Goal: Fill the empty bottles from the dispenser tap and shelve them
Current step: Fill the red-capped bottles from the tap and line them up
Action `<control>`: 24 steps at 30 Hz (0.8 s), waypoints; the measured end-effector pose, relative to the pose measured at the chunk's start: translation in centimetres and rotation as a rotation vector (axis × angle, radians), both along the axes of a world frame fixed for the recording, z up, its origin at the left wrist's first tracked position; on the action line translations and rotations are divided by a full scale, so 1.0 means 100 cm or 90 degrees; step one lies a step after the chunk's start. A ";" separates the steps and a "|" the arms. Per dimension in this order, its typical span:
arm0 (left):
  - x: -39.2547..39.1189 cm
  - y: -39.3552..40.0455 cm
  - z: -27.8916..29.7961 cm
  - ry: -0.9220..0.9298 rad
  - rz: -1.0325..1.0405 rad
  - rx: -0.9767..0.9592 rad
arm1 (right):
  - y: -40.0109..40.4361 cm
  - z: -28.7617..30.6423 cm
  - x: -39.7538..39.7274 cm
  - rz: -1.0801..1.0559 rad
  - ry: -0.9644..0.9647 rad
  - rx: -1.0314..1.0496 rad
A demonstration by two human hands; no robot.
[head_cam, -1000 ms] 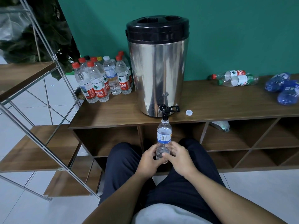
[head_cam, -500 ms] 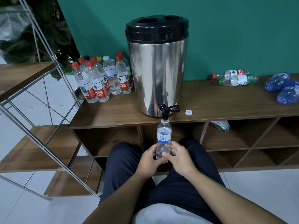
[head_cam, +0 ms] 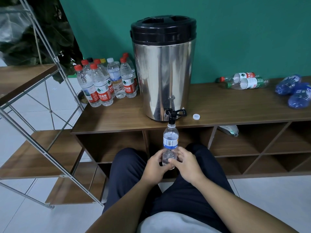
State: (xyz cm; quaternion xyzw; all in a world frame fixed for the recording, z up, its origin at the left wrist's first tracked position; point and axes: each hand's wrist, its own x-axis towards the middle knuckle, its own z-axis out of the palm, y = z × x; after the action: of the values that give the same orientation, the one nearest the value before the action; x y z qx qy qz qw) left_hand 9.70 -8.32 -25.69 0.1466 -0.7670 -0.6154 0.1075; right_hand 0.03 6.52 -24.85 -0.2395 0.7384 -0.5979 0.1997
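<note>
Head view, the only one. Small clear bottle (head_cam: 170,145) held upright below the black tap (head_cam: 172,117) of the steel dispenser (head_cam: 162,69), open neck right at the spout. Left hand (head_cam: 154,167) and right hand (head_cam: 186,163) both wrapped round the lower body, fingers (head_cam: 172,160) curled and clamped on the plastic from either side, thumbs toward the camera. Label band just above the fingertips, tap higher still. Some water seemingly in the base between the fingers; level hard to read.

Thin-walled plastic, so probably light now and soft under pressure; likely to grow heavier and firmer while filling. Squeezing hard at the fingers could dent the wall and push water out through the uncapped neck. Wet plastic could turn slippery. Best hold judged to be low and two-sided as here, or around the label band above the fingers, with the neck left free.

White cap (head_cam: 196,116) lying on the wooden cabinet top (head_cam: 117,118), up and to the right of the fingers. Capped upright bottles (head_cam: 104,83) far up-left of the fingers; bottles lying down (head_cam: 244,81) and crumpled blue bottles (head_cam: 294,91) far up-right. Open cubbies (head_cam: 235,142) level with the fingers on both sides.
</note>
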 end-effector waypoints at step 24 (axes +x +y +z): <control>0.001 0.001 0.001 -0.002 0.000 0.004 | 0.001 -0.001 -0.001 0.005 0.006 0.015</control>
State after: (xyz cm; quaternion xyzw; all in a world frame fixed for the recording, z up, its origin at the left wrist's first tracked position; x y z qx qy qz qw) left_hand 9.77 -8.19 -25.55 0.1476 -0.7650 -0.6179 0.1057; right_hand -0.06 6.63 -24.94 -0.2426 0.7454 -0.5873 0.2016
